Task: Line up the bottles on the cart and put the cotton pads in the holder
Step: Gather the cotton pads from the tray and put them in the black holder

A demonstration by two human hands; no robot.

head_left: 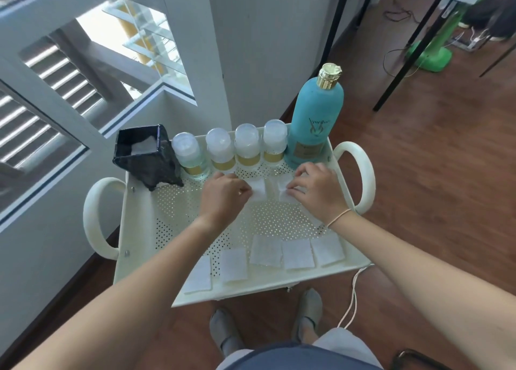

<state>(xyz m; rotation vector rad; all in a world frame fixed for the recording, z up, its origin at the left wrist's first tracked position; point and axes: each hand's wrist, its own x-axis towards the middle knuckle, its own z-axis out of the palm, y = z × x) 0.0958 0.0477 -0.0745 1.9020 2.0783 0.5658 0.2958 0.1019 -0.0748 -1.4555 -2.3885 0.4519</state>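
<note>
I stand over the cream perforated metal cart tray (173, 219) with both arms stretched out across it. My left hand (223, 195) sits just past the tray's centre, toward 12 o'clock, fingers curled down and pinching the edge of a white square cotton pad (259, 189) that lies flat on the mesh. My right hand (318, 188) is at about 1 o'clock from centre, fingers bent and pressed onto a second white cotton pad (284, 194) just beside the first; whether it actually grips that pad or only rests on it, I cannot tell. Along the far rim, from 11 to 12 o'clock, four small clear bottles with frosted round caps and gold bands (247, 149) stand upright in a row, and the tall teal bottle with a gold cap (317, 118) stands at 1 o'clock, at the right end of that row. The black square holder (146, 157) is at 10 o'clock, in the far left corner, with something white inside. Five more white cotton pads (297, 254) lie in a row along the near edge, from 5 to 7 o'clock.
</note>
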